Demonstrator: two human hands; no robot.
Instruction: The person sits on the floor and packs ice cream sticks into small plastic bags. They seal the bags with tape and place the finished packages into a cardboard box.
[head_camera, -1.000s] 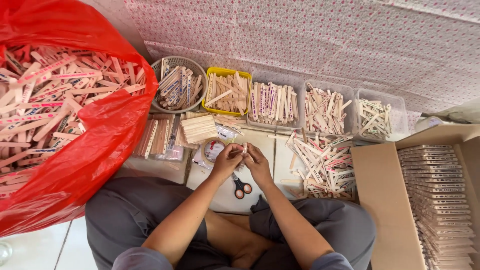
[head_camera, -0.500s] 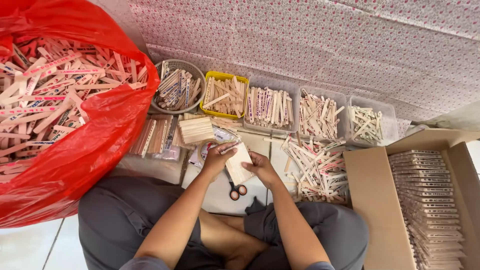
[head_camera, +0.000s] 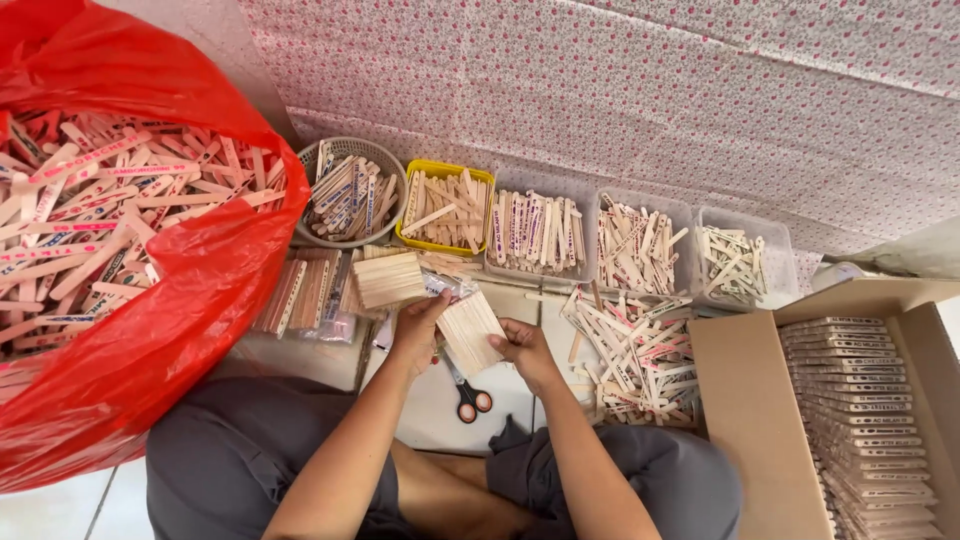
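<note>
Since a second ago a flat bundle of wooden sticks (head_camera: 472, 330) has appeared between the hands; left hand (head_camera: 420, 328) and right hand (head_camera: 522, 348) both have fingers clamped on its edges, above the scissors (head_camera: 468, 392)

A big red plastic bag (head_camera: 170, 330) full of wooden sticks fills the left. Along the far wall stand a round grey basket (head_camera: 352, 152), a yellow tub (head_camera: 446, 171) and three clear tubs (head_camera: 640, 200), all holding sticks. Loose sticks (head_camera: 635, 355) lie right of centre, scissors (head_camera: 468, 392) near, and a cardboard box (head_camera: 750, 420) of stacked sticks sits at the right.
</note>
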